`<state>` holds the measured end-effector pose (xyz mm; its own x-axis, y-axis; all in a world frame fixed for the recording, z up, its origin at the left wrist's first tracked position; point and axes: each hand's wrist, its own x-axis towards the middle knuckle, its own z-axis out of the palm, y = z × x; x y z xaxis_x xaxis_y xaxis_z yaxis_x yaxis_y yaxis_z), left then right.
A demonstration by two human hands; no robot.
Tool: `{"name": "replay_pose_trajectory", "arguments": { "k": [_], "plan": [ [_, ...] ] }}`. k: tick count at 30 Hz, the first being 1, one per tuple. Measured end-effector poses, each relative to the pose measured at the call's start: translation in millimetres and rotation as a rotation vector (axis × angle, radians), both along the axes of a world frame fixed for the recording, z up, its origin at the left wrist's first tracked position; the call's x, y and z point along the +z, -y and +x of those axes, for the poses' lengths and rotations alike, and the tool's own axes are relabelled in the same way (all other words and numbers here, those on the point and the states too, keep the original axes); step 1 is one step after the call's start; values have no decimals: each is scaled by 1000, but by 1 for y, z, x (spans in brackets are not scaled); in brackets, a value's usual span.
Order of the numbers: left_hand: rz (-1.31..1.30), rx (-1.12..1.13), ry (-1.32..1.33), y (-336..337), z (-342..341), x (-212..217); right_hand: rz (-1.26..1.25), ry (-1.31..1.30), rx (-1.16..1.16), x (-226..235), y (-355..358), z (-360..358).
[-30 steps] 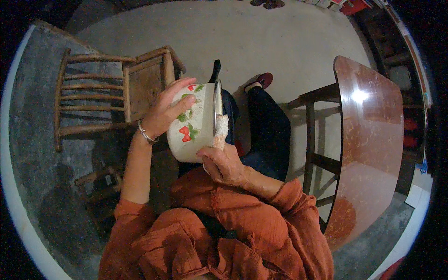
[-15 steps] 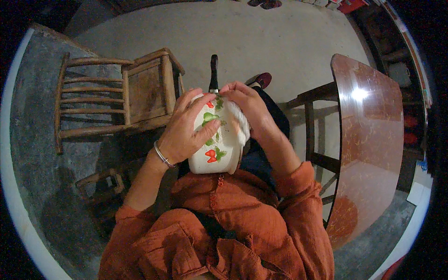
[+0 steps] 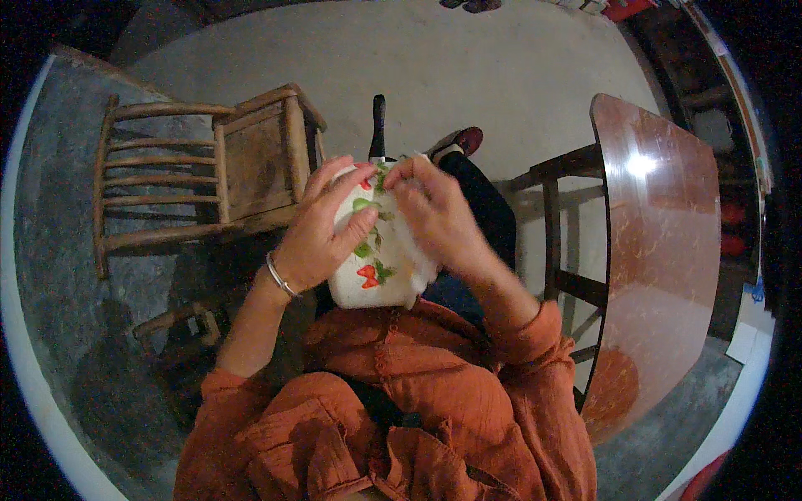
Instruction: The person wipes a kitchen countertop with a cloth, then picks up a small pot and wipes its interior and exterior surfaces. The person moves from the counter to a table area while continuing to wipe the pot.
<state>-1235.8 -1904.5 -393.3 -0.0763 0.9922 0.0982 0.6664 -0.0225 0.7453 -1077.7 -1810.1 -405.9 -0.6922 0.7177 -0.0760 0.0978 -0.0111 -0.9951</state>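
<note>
A white saucepan [image 3: 351, 284] with painted strawberries and green leaves lies tilted on its side in my lap. Its black handle [image 3: 378, 125] points away from me. My left hand [image 3: 322, 230] grips the pan's left side, thumb across the painted wall and fingers near the handle end. On the right side, my right hand [image 3: 439, 213] bends its fingers over the wall close to the handle, slightly smeared by motion. A white cloth [image 3: 419, 260] shows beneath that hand, against the pan; the part within the fingers is hidden. The pan's inside is out of sight.
A wooden chair [image 3: 259, 171] stands to the left, with a low wooden stool [image 3: 177, 321] nearer me. To the right is a glossy brown table [image 3: 660, 267] on dark legs. A dark shoe [image 3: 469, 140] rests on the grey floor [image 3: 501, 75] ahead.
My right hand has turned over the pan's side, its fingers bending inward and down, and the cloth has shifted under it. The pan and left hand have moved slightly left.
</note>
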Motion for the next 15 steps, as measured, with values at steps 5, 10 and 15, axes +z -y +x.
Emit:
{"name": "replay_pose_trajectory", "arguments": {
  "k": [5, 10, 15],
  "plan": [
    [61, -19, -50, 4, 14, 4, 6, -54, 136, -35, -51, -7],
    [70, 33, -40, -2, 8, -7, 32, 147, -76, 4, -3, 5],
    [5, 33, 19, -5, 3, -5, 398, 218, -137, 13, 41, 16]
  ]
}}
